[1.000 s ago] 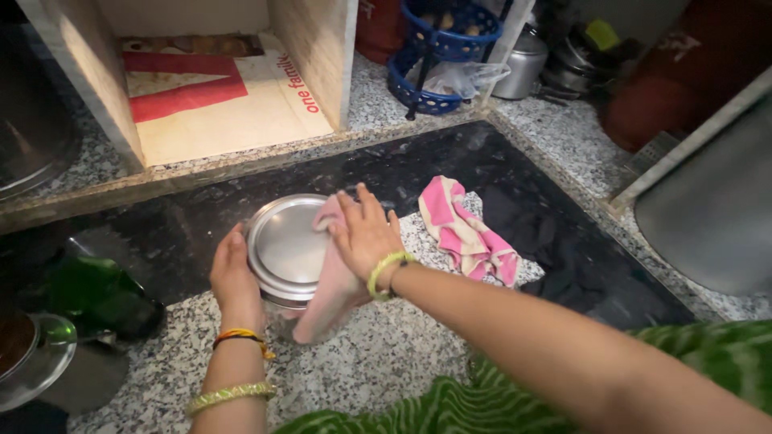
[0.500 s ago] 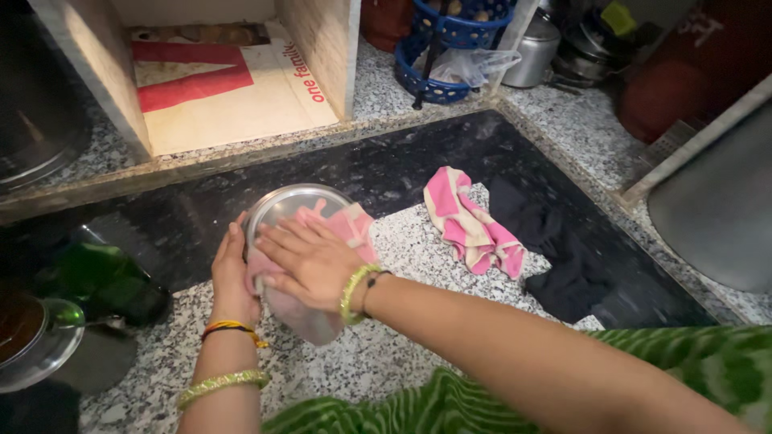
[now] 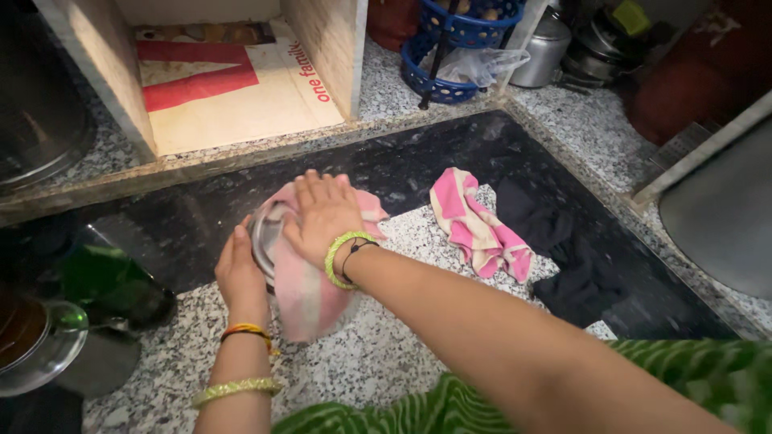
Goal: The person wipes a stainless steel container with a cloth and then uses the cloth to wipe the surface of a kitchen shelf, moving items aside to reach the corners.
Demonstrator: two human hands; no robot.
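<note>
1. Left hand [image 3: 241, 273]: it is gripping the near-left rim of a steel plate [image 3: 264, 237], fingers curled about the edge and pinching it; the wrist is wearing an orange bangle and a gold one.
2. Right hand [image 3: 322, 217]: it is lying flat, fingers spread and pressing a pale pink cloth [image 3: 310, 293] onto the plate's face; a green bangle is circling the wrist.
3. Plate: it is being held tilted just above the speckled granite surface [image 3: 386, 362], near where the granite is meeting a black slab [image 3: 402, 161]; the cloth is covering most of it, so only the left rim is showing.
4. Pink cloth: its lower end is hanging below the plate and touching the surface.
5. Striped pink-and-white cloth [image 3: 478, 229]: it is lying crumpled to the right, apart from the hands.
6. Black cloth [image 3: 563, 257]: it is lying just beside the striped one, on its right.
7. Blue basket [image 3: 458, 48]: it is standing at the back, well apart.
</note>
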